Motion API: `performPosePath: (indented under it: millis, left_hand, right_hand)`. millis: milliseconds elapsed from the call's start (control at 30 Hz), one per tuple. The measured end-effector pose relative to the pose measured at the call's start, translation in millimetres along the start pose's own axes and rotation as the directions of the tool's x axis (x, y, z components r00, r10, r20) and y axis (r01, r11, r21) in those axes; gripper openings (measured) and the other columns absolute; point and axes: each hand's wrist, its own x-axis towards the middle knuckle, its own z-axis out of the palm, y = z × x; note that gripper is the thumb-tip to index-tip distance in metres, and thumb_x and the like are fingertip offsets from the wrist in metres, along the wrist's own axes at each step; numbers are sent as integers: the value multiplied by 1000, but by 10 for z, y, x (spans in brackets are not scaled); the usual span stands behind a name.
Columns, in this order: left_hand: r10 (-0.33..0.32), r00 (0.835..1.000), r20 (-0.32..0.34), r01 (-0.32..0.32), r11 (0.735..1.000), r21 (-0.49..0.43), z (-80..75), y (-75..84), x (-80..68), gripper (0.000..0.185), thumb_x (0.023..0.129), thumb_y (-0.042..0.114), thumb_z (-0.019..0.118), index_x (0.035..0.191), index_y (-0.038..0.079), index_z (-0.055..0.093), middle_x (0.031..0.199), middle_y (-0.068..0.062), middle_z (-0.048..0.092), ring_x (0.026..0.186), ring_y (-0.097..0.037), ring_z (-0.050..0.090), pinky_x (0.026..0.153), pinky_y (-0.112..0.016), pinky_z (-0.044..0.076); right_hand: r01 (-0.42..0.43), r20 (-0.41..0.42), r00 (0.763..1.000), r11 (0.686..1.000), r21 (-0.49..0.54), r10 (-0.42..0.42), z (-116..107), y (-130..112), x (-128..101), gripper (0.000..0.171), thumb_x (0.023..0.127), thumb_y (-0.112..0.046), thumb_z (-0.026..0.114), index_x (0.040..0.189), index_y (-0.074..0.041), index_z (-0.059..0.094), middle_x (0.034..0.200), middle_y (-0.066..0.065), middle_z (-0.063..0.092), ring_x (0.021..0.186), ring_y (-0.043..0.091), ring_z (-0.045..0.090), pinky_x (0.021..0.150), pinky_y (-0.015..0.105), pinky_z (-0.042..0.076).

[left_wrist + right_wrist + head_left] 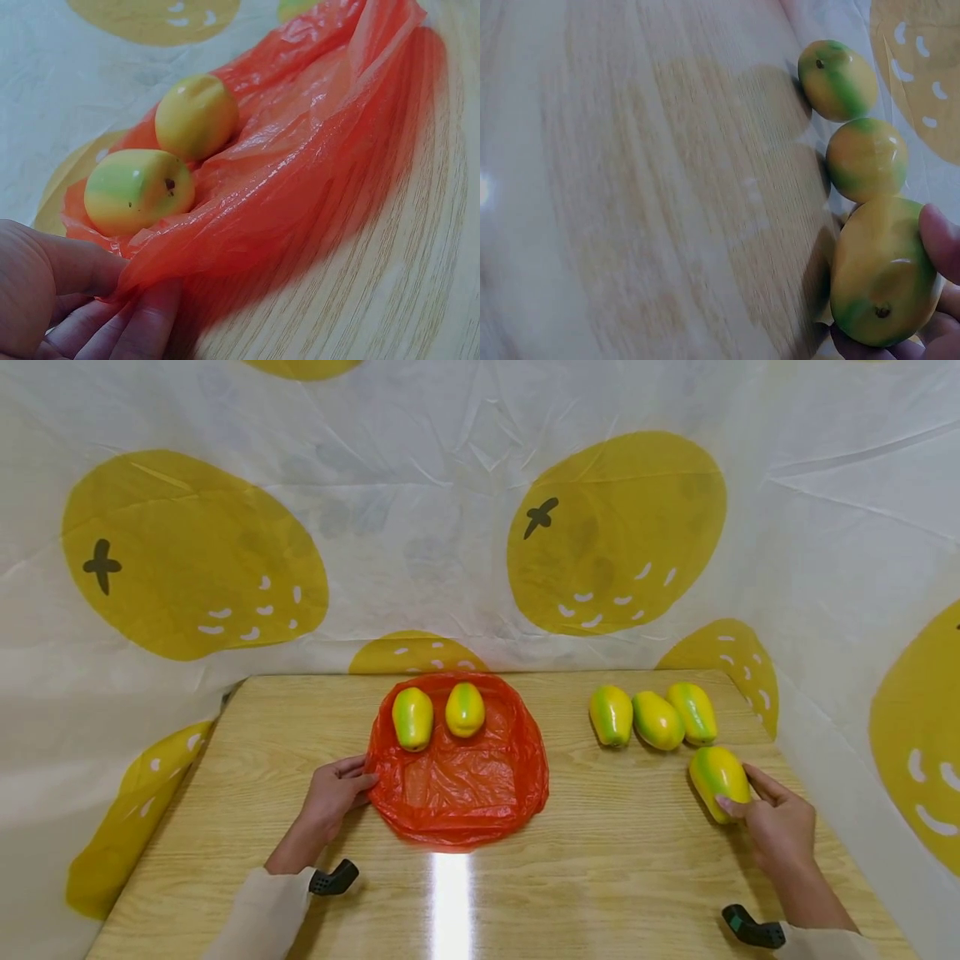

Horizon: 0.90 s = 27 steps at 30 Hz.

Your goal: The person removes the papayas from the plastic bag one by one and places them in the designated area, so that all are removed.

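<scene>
Nearest the person, two pale sleeves enter from the bottom edge, each wrist carrying a small black camera mount. A bright glare streak lies on the wooden table between the arms.

Left hand: rests on the table at the left edge of the orange plastic bag. Left wrist view shows the grip clamped on the bag's rim, the film pinched between the thumb above and the fingers below.

Right hand: at the right side of the table, grip closed around a yellow-green papaya. Thumb on the near end, fingers along the far right side. In the head view the fruit looks to be lying on the table, though the right wrist view does not settle whether it touches.

Middle ground: the bag lies spread flat and crumpled on the table. Two papayas sit on its far part, side by side, the left one greener, the right one mostly yellow.

Farther right: three more papayas in a close row near the table's back edge, just beyond the held fruit.

Behind and to both sides: a white cloth printed with large yellow fruit shapes, creased, enclosing the table.
</scene>
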Motion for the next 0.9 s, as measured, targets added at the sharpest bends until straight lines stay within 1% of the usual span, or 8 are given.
performPosePath:
  millis: [67,133,200,267,467,667,833,900]
  left_hand:
    - [-1,1000,0,1,1000,2,0,3,3,49,102,4,63,149,-3,52,147,-28,58,96,-8,73,80,-24,64]
    - [-4,1000,-2,4,1000,3,-2,6,6,49,102,4,63,149,-3,53,147,-28,59,96,-8,73,80,-24,64]
    - [-6,1000,-1,6,1000,1,-3,11,6,50,101,4,64,149,-3,52,147,-28,58,96,-9,73,80,-24,64]
    - [-11,1000,0,11,1000,1,-7,14,1,50,102,5,64,150,-2,52,148,-27,58,97,-9,73,81,-24,64]
    - [-7,1000,8,7,1000,4,-8,16,-14,50,102,6,64,150,-2,52,148,-27,58,97,-10,73,81,-25,64]
    - [-4,1000,6,4,1000,6,-4,10,-13,49,101,4,63,149,-3,53,147,-27,59,96,-8,73,80,-23,64]
    - [1,1000,11,-1,1000,-1,-2,5,0,49,102,2,62,149,-4,52,147,-28,58,95,-7,73,80,-23,64]
    - [2,1000,13,-2,1000,-3,-2,4,6,49,101,2,62,149,-4,52,148,-28,58,95,-7,73,80,-23,64]
  right_hand:
    - [19,-5,1000,998,-52,-19,10,9,-9,79,99,-10,70,164,-23,28,172,-1,15,163,19,3,99,9,50]
    - [42,1,999,994,-98,-42,18,13,-30,77,101,-13,67,165,-23,25,172,1,13,163,22,2,121,25,40]
    - [63,16,998,988,-139,-61,22,17,-49,75,103,-18,64,166,-22,23,173,3,11,164,25,3,130,41,26]
    - [73,35,997,987,-142,-69,19,19,-61,76,103,-20,63,166,-22,21,174,3,10,164,26,6,131,43,23]
    - [68,40,997,988,-141,-63,9,17,-70,80,101,-20,68,167,-24,23,174,0,15,162,25,19,124,21,31]
    - [92,47,995,987,-134,-87,20,0,-97,81,101,-17,69,167,-17,22,175,1,14,162,28,18,126,23,28]
    - [118,63,992,981,-153,-109,5,-4,-122,83,101,-24,69,167,-15,20,176,6,14,162,31,18,128,27,26]
    - [140,74,989,973,-183,-128,-4,1,-132,85,101,-30,70,167,-15,20,175,8,16,162,32,20,126,21,29]
